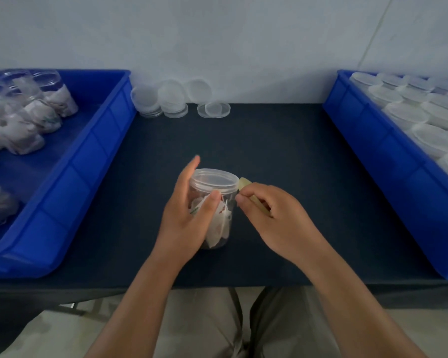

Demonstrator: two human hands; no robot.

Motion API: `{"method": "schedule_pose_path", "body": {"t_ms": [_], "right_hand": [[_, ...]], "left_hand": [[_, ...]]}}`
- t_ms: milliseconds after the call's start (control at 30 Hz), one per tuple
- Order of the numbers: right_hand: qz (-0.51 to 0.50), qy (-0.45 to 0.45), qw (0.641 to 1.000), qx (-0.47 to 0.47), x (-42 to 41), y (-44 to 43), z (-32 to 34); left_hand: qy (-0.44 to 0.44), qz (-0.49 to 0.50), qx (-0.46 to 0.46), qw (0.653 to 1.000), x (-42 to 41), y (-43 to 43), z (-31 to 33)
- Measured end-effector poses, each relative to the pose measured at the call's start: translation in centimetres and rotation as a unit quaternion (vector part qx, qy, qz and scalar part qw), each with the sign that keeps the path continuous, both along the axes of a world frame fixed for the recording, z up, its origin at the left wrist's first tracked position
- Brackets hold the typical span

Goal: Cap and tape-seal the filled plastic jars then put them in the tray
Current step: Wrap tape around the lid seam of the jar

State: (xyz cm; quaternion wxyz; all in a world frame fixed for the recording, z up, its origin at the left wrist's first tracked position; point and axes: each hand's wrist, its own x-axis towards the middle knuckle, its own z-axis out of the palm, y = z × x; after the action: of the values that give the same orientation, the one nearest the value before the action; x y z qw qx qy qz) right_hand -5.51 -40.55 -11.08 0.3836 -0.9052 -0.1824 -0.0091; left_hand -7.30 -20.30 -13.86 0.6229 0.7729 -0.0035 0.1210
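Note:
A clear plastic jar (217, 223) filled with white packets stands on the dark table, a clear cap (214, 180) on top. My left hand (185, 218) holds the jar from the left, thumb across its front and fingers behind it. My right hand (272, 215) is just right of the jar and grips a small yellowish tape roll (244, 184) held against the jar's rim. The tape strip itself cannot be made out.
A blue tray (88, 161) on the left holds several filled jars (34, 117). A blue tray (388, 156) on the right is packed with capped jars (424, 125). Loose clear lids (176, 99) are stacked at the back by the wall. The table's front edge is near my knees.

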Motion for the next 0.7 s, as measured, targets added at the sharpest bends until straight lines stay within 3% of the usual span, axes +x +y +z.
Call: {"method": "schedule_pose_path", "body": {"t_ms": [700], "right_hand": [[-0.035, -0.019, 0.998, -0.041, 0.3, -0.25, -0.11]], "left_hand": [[-0.012, -0.043, 0.073, 0.996, 0.98, -0.08, 0.16]]}}
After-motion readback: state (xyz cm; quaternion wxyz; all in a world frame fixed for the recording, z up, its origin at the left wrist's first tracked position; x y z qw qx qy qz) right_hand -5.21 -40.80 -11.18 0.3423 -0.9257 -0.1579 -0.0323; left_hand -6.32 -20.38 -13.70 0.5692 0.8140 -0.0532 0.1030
